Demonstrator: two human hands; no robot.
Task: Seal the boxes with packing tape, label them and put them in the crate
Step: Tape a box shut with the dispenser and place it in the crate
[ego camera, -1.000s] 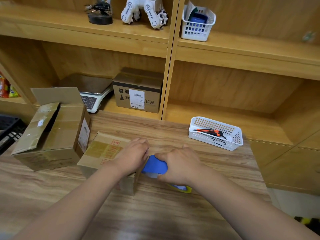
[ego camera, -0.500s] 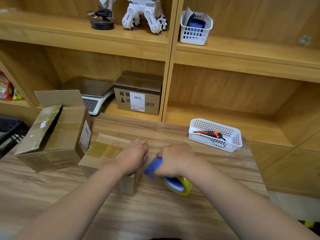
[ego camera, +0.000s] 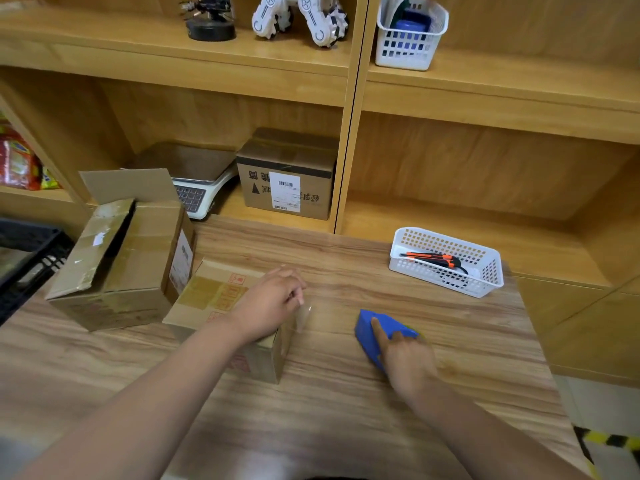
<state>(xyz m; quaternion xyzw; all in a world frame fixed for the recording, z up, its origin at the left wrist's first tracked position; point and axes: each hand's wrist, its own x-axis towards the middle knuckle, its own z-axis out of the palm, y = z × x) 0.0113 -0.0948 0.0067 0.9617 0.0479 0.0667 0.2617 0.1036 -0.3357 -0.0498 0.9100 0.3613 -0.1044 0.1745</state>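
A small cardboard box (ego camera: 214, 296) with red print lies on the wooden table (ego camera: 346, 410). My left hand (ego camera: 273, 303) rests on its right end, fingers curled over the top edge. A loose end of clear tape (ego camera: 306, 311) sticks out past that edge. To the right, apart from the box, my right hand (ego camera: 405, 362) grips a blue tape dispenser (ego camera: 372, 332) low on the table, index finger stretched along its top. A larger box (ego camera: 121, 261) with one flap up stands at the left. The black crate (ego camera: 31, 258) shows at the far left edge.
A white basket (ego camera: 485, 271) with an orange utility knife (ego camera: 433, 259) sits at the table's back right. On the shelf behind stand a labelled box (ego camera: 287, 174) and a weighing scale (ego camera: 194, 181). Upper shelves hold a white robot toy and another basket.
My right hand has pulled the tape dispenser away from the small box's end, rightwards across the table. My left hand has stayed on the box's right end.
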